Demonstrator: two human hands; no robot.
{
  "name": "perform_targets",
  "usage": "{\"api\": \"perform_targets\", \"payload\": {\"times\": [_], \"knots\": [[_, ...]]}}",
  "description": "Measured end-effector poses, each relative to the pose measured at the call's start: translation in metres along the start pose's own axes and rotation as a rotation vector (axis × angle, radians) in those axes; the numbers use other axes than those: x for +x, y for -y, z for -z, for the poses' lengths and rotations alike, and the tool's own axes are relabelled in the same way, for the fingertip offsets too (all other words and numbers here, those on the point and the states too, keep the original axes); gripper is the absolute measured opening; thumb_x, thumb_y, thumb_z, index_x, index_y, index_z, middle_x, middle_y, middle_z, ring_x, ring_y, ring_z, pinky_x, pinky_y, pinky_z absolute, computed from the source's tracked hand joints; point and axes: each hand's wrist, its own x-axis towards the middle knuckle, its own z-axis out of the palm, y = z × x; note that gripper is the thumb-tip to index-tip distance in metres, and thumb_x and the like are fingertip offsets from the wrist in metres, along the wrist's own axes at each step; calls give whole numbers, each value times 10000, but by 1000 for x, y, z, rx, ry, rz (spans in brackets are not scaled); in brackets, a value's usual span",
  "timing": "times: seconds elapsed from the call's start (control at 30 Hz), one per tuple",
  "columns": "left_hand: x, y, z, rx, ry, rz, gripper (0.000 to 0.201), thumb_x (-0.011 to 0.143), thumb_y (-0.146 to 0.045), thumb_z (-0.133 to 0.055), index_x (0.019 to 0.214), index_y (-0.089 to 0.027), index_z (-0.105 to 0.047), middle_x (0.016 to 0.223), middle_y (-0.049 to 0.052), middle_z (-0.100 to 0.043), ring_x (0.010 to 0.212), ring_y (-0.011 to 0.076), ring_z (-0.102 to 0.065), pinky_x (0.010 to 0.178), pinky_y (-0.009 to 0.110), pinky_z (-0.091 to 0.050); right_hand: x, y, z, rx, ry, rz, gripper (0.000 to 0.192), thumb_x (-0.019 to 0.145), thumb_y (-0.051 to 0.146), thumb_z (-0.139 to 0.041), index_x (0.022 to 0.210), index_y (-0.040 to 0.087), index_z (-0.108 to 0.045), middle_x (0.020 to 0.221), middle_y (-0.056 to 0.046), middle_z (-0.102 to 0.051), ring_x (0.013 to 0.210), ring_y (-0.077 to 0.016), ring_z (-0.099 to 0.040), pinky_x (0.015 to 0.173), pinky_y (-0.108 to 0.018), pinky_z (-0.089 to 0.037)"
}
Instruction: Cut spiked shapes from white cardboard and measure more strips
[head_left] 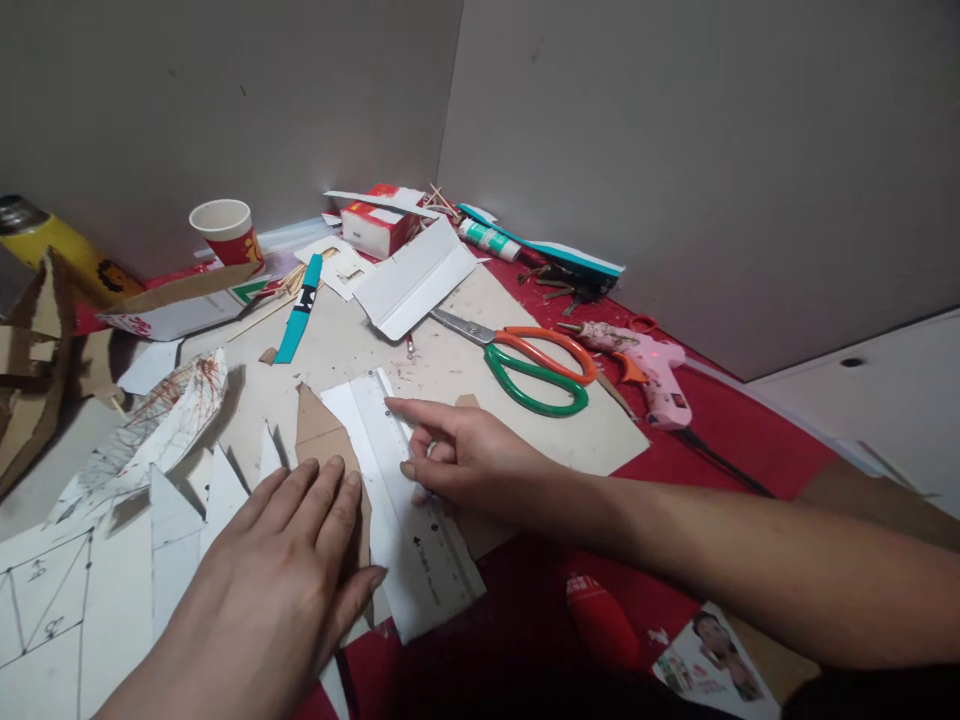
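Nearest the camera, the left hand [289, 570] lies flat with its fingers close together and stretched forward, pressing down on a brown, pointed piece of cardboard [319, 432] whose tip juts out beyond the fingertips. Just right of it, touching the cardboard's edge, sits a clear plastic ruler [409, 485] laid on a white strip of card [420, 570] that runs diagonally away from the camera. The right hand [465, 455] rests on the ruler's right side: the forefinger points straight out along the upper end, the thumb lies against the ruler's edge, and the other fingers curl loosely underneath. Neither hand grips anything; both only press down.

Left of the hands lie white paper offcuts [180, 500] cut into triangles. Beyond the right hand, on a beige cardboard sheet [600, 440], lie scissors with orange and green handles [536, 365], and just right of them a pink glue gun [652, 370] on the red tablecloth [735, 450]. Farther back stand a folded white card [412, 280], a teal strip [300, 310], a red-and-white paper cup [225, 230] and a small red-and-white box [379, 225] near the grey wall [675, 150].
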Motion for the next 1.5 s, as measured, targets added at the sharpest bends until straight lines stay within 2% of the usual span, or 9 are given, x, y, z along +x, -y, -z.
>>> {"api": "perform_targets", "payload": {"times": [0.3, 0.5, 0.63, 0.87, 1.23, 1.4, 1.5], "knots": [[1, 9, 3, -89, 46, 13, 588, 869, -475, -493, 1296, -88, -608, 1313, 170, -620, 1160, 346, -609, 929, 491, -541, 2, -6, -1, -184, -54, 117, 618, 815, 108, -546, 1422, 188, -464, 715, 46, -592, 564, -93, -562, 483, -209, -417], [2, 13, 0, -103, 87, 16, 627, 871, -532, -471, 1324, -115, -587, 1329, 159, -614, 1183, 343, -587, 930, 489, -537, 1, -1, -1, -344, -83, 219, 604, 804, 53, -548, 1400, 129, -492, 702, 38, -590, 595, -98, -531, 565, -226, -429], [2, 13, 3, -81, 66, -2, 636, 857, -523, -505, 1309, -84, -596, 1315, 171, -620, 1149, 357, -606, 916, 504, -541, 0, 1, -3, -440, -108, 275, 587, 801, 29, -542, 1384, 86, -508, 671, 36, -555, 572, -101, -485, 566, -231, -412], [2, 13, 7, -12, 37, 0, 624, 844, -526, -536, 1218, -40, -653, 1223, 175, -676, 1060, 362, -657, 836, 489, -580, 3, -4, -5, -450, -116, 303, 589, 801, 68, -543, 1389, 72, -505, 651, 23, -563, 554, -116, -474, 563, -245, -398], [0, 12, 9, -14, 64, 65, 604, 840, -505, -536, 1185, -27, -666, 1176, 213, -694, 983, 359, -681, 786, 498, -586, 2, 0, -4, -424, -80, 231, 589, 824, 153, -537, 1406, 78, -484, 688, 0, -587, 589, -131, -494, 562, -254, -395], [0, 6, 7, -90, -2, 33, 561, 841, -399, -557, 1280, -52, -602, 1294, 189, -631, 1122, 352, -625, 880, 506, -560, 3, -1, -2, -426, -66, 228, 617, 830, 162, -531, 1439, 109, -443, 707, 7, -579, 611, -129, -499, 579, -252, -402], [2, 3, 4, -162, 0, 10, 537, 855, -324, -541, 1328, -69, -561, 1383, 173, -560, 1226, 334, -560, 947, 497, -531, 3, -2, -2, -433, -73, 233, 611, 827, 165, -541, 1429, 100, -455, 698, 13, -568, 606, -127, -498, 579, -253, -399]]}}
